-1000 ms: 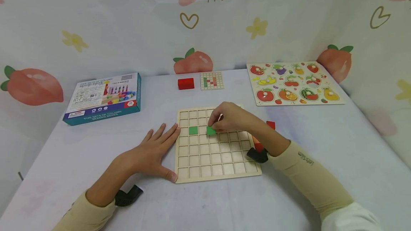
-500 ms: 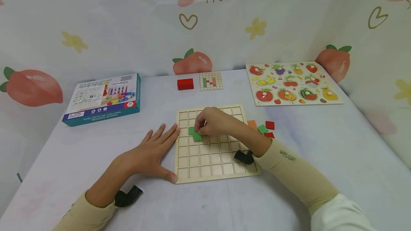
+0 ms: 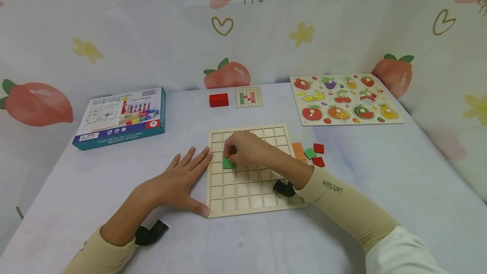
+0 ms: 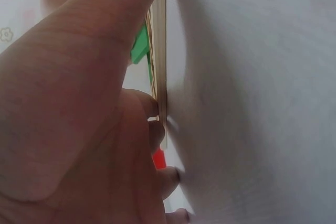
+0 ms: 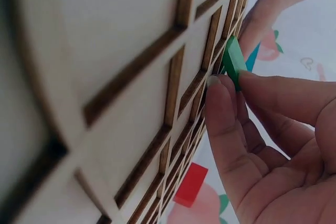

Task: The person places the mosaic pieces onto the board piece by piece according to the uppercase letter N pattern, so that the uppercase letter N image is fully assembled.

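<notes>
A square wooden grid board (image 3: pixel 258 211) lies on the table before me. My left hand (image 3: pixel 173 185) is spread flat along its left edge, fingertips and thumb touching the side. Over the board's left columns, my right hand (image 3: pixel 249 149) pinches a green square tile (image 5: pixel 233 62) between thumb and fingers. In the right wrist view the tile is tilted, one edge at the grid's slats. From the head view the green tile (image 3: pixel 228 163) shows just below the fingertips, which cover part of the board around it.
Right of the board lie orange tiles (image 3: pixel 299 155), a loose green tile (image 3: pixel 310 153) and red tiles (image 3: pixel 318 149). Behind it stand a red block (image 3: pixel 218 100) and a small pattern card (image 3: pixel 249 97). A fruit puzzle board (image 3: pixel 344 100) is back right, a toy box (image 3: pixel 121 117) back left.
My right hand has moved left across the board with the green tile, to the left columns near the earlier placed green tile. The left hand has stayed at the board's edge.
</notes>
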The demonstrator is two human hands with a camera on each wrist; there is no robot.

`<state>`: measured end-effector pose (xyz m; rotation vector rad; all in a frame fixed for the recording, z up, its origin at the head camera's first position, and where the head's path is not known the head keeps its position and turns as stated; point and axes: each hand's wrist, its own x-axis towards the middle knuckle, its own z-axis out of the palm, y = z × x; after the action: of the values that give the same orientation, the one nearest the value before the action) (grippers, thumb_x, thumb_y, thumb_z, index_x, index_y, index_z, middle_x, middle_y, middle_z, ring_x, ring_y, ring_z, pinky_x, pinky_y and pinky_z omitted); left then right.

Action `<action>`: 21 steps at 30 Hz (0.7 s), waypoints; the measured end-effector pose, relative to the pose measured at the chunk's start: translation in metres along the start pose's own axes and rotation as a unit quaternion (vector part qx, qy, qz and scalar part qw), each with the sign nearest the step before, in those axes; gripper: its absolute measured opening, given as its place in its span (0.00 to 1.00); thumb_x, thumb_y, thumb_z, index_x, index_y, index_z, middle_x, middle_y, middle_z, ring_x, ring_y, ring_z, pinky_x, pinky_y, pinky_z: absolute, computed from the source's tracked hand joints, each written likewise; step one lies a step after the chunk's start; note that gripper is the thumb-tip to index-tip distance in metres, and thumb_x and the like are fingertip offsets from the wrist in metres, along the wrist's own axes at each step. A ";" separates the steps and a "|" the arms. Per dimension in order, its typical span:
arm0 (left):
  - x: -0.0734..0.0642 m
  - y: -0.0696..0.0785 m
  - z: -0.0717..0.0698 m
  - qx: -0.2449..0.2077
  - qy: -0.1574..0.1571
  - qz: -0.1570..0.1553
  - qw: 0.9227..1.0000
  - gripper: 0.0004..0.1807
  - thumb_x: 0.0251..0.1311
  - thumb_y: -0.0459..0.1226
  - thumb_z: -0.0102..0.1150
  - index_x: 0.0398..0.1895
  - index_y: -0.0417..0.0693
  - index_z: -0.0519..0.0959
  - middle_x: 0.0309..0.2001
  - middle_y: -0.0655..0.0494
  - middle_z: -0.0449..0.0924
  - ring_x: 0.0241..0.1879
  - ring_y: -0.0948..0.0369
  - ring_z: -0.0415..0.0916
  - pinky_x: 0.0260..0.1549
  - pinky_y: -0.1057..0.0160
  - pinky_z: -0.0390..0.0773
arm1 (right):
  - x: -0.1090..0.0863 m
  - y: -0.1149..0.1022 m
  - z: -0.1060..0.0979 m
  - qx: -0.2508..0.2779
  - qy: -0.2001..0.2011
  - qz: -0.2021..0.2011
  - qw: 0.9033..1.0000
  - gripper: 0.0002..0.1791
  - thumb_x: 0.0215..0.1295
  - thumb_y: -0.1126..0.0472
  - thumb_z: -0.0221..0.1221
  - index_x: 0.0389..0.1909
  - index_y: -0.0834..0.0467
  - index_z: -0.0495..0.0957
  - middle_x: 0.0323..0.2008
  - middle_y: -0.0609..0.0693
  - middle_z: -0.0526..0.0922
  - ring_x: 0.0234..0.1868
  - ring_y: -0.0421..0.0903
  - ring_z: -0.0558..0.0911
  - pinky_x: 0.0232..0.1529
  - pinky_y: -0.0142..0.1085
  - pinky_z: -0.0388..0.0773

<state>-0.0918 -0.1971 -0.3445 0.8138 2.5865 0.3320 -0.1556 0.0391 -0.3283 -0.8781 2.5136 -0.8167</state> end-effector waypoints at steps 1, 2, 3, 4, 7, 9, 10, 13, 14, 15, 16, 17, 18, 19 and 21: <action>0.000 0.000 0.000 -0.001 0.001 0.000 1.000 0.75 0.36 0.77 0.64 0.82 0.49 0.42 0.81 0.51 0.36 0.77 0.40 0.27 0.68 0.31 0.33 | 0.000 0.000 0.001 -0.004 -0.002 -0.003 1.000 0.08 0.63 0.71 0.64 0.28 0.56 0.84 0.26 0.43 0.80 0.32 0.41 0.76 0.35 0.31 0.74; 0.000 0.000 0.000 -0.001 0.001 0.000 1.000 0.75 0.36 0.77 0.64 0.82 0.49 0.42 0.81 0.51 0.36 0.77 0.40 0.27 0.68 0.31 0.33 | 0.000 0.000 0.001 -0.007 -0.003 -0.006 1.000 0.08 0.63 0.71 0.64 0.28 0.55 0.84 0.26 0.42 0.80 0.32 0.41 0.76 0.35 0.31 0.74; 0.000 0.000 0.000 -0.002 0.001 0.000 1.000 0.75 0.36 0.77 0.64 0.82 0.49 0.42 0.81 0.51 0.36 0.77 0.40 0.27 0.68 0.31 0.33 | 0.000 0.000 0.001 -0.011 -0.005 -0.009 1.000 0.08 0.62 0.71 0.65 0.28 0.55 0.84 0.26 0.42 0.80 0.31 0.41 0.76 0.35 0.31 0.74; 0.000 0.000 0.000 -0.002 0.001 -0.001 1.000 0.75 0.36 0.76 0.64 0.82 0.49 0.43 0.81 0.51 0.36 0.77 0.39 0.27 0.68 0.31 0.33 | 0.000 0.000 0.002 -0.015 -0.006 -0.013 1.000 0.08 0.62 0.71 0.65 0.28 0.55 0.84 0.25 0.42 0.80 0.31 0.41 0.76 0.34 0.31 0.74; 0.000 0.000 0.000 -0.001 0.002 -0.002 1.000 0.75 0.36 0.76 0.64 0.82 0.49 0.43 0.81 0.51 0.36 0.77 0.39 0.27 0.68 0.31 0.33 | -0.001 -0.002 0.001 -0.019 -0.010 -0.015 1.000 0.08 0.62 0.71 0.65 0.28 0.54 0.84 0.25 0.41 0.81 0.30 0.40 0.76 0.34 0.31 0.74; 0.000 0.000 0.000 -0.001 0.003 -0.002 1.000 0.75 0.36 0.76 0.64 0.82 0.49 0.43 0.81 0.51 0.36 0.77 0.39 0.28 0.68 0.31 0.33 | -0.002 -0.003 0.001 -0.023 -0.012 -0.015 1.000 0.08 0.62 0.71 0.65 0.27 0.54 0.84 0.25 0.41 0.81 0.30 0.40 0.76 0.34 0.31 0.74; 0.000 0.000 0.000 0.000 0.003 -0.001 1.000 0.75 0.36 0.76 0.64 0.82 0.49 0.43 0.81 0.51 0.36 0.77 0.39 0.28 0.68 0.31 0.33 | -0.002 -0.004 0.000 -0.025 -0.013 -0.014 1.000 0.08 0.62 0.70 0.65 0.27 0.54 0.84 0.25 0.41 0.81 0.31 0.40 0.76 0.34 0.31 0.74; 0.000 0.000 -0.001 -0.001 0.003 0.000 1.000 0.75 0.36 0.76 0.64 0.82 0.49 0.42 0.81 0.51 0.35 0.77 0.39 0.28 0.68 0.31 0.33 | -0.003 -0.006 0.000 -0.035 -0.020 -0.010 0.999 0.07 0.62 0.69 0.66 0.28 0.54 0.85 0.25 0.41 0.81 0.31 0.40 0.76 0.35 0.32 0.74; 0.000 0.000 -0.001 -0.001 0.003 0.000 1.000 0.75 0.36 0.76 0.65 0.82 0.49 0.42 0.81 0.50 0.35 0.77 0.39 0.27 0.68 0.31 0.33 | -0.003 -0.007 0.000 -0.038 -0.023 -0.008 0.999 0.07 0.62 0.68 0.66 0.28 0.55 0.85 0.24 0.41 0.81 0.31 0.40 0.76 0.35 0.32 0.74; 0.000 0.000 -0.001 -0.002 0.002 0.000 1.000 0.75 0.36 0.76 0.65 0.82 0.49 0.42 0.81 0.50 0.35 0.77 0.39 0.27 0.68 0.31 0.33 | -0.003 -0.008 -0.001 -0.041 -0.025 -0.007 0.999 0.06 0.63 0.68 0.66 0.28 0.55 0.86 0.24 0.41 0.81 0.31 0.40 0.76 0.35 0.32 0.74; 0.000 0.000 -0.001 -0.002 0.001 0.000 1.000 0.75 0.36 0.76 0.65 0.82 0.49 0.42 0.81 0.50 0.35 0.77 0.39 0.27 0.68 0.31 0.33 | -0.003 -0.008 -0.001 -0.042 -0.028 -0.006 0.999 0.06 0.63 0.67 0.66 0.28 0.55 0.86 0.24 0.41 0.81 0.31 0.40 0.76 0.36 0.32 0.74; 0.000 0.000 -0.001 -0.003 0.001 -0.001 1.000 0.75 0.36 0.76 0.65 0.82 0.48 0.42 0.81 0.50 0.35 0.77 0.39 0.27 0.68 0.31 0.33 | -0.004 -0.009 -0.001 -0.044 -0.029 -0.005 0.999 0.06 0.63 0.67 0.67 0.28 0.55 0.86 0.24 0.41 0.81 0.31 0.40 0.76 0.36 0.32 0.74; 0.000 0.000 -0.001 -0.003 0.000 -0.001 1.000 0.75 0.36 0.76 0.65 0.82 0.48 0.42 0.81 0.50 0.35 0.77 0.39 0.27 0.68 0.31 0.33 | -0.004 -0.009 -0.001 -0.045 -0.030 -0.004 0.999 0.06 0.63 0.67 0.67 0.28 0.55 0.86 0.24 0.41 0.81 0.31 0.40 0.76 0.36 0.32 0.74; 0.000 0.000 -0.001 -0.003 0.000 -0.001 1.000 0.75 0.36 0.76 0.65 0.82 0.49 0.42 0.81 0.50 0.35 0.77 0.40 0.27 0.68 0.31 0.32 | -0.004 -0.009 -0.001 -0.046 -0.030 -0.003 0.998 0.06 0.63 0.67 0.67 0.28 0.55 0.86 0.24 0.41 0.81 0.30 0.40 0.76 0.36 0.32 0.74; 0.000 -0.001 0.000 -0.002 -0.001 -0.001 1.000 0.75 0.36 0.76 0.65 0.82 0.49 0.42 0.81 0.50 0.35 0.77 0.40 0.27 0.68 0.31 0.32 | -0.004 -0.009 0.000 -0.048 -0.029 -0.004 0.998 0.06 0.63 0.67 0.67 0.28 0.55 0.86 0.24 0.41 0.81 0.30 0.40 0.76 0.36 0.32 0.74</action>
<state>-0.0922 -0.1974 -0.3447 0.8098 2.5841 0.3358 -0.1490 0.0362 -0.3222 -0.9312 2.5176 -0.6668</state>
